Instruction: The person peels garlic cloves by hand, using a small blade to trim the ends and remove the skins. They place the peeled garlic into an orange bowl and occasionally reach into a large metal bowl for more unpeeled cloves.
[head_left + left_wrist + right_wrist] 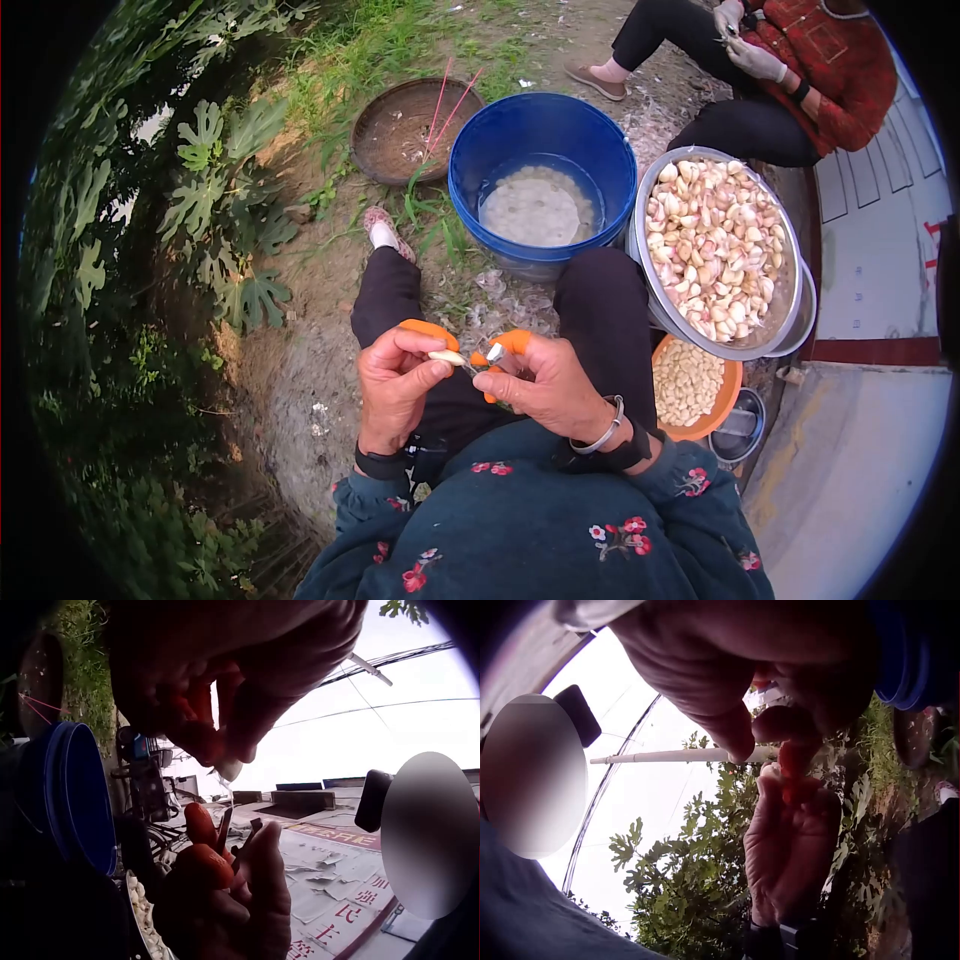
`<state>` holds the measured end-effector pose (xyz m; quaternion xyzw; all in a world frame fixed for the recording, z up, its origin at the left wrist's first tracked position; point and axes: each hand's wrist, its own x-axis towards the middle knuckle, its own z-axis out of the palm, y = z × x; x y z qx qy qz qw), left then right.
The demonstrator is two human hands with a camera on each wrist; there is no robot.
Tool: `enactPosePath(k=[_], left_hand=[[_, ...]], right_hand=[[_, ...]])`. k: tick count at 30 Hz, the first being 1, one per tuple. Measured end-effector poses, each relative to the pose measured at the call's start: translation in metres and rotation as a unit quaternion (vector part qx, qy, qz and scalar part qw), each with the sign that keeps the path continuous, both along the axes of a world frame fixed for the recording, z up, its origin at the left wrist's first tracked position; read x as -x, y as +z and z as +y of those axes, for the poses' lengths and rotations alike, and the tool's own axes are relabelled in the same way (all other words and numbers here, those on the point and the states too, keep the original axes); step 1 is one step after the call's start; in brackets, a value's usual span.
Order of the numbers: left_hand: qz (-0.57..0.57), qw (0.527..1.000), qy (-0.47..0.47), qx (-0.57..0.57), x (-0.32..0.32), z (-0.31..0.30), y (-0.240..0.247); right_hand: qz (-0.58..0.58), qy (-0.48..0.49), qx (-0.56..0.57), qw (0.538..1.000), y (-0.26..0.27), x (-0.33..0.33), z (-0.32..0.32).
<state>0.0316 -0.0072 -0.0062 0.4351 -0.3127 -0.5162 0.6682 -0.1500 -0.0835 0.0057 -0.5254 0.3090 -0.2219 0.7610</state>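
My left hand point(395, 388) pinches a pale garlic clove point(447, 357) between thumb and fingers, over my lap. Opposite it, my right hand point(548, 385) grips a small metal tool point(223, 831) with two flat tips, like tweezers. Those tips point up toward the clove in the left wrist view, and a thin, light strand hangs below the clove. Orange finger covers point(432, 331) sit on fingers of both hands. Much of the tool is hidden inside the right hand.
Ahead stands a blue bucket point(466, 205) with pale contents in water. At right, a metal basin point(786, 300) holds unpeeled garlic cloves, above an orange bowl point(734, 388) of peeled ones. A round brown basket point(365, 150) lies ahead-left. Another person point(820, 75) sits at upper right.
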Motion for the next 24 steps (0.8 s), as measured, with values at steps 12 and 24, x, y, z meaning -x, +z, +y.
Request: enactPosePath(k=[12,24], left_hand=[[0.206,0.975,-0.078,-0.014,0.019,-0.002,-0.015],[0.163,0.982,-0.095,-0.029,0.012,-0.011,-0.017]], right_hand=[[0.046,-0.033,0.121,0.991,-0.003,0.001,0.001],[0.013,-0.111,0.14,0.984,-0.008,0.002,0.003]])
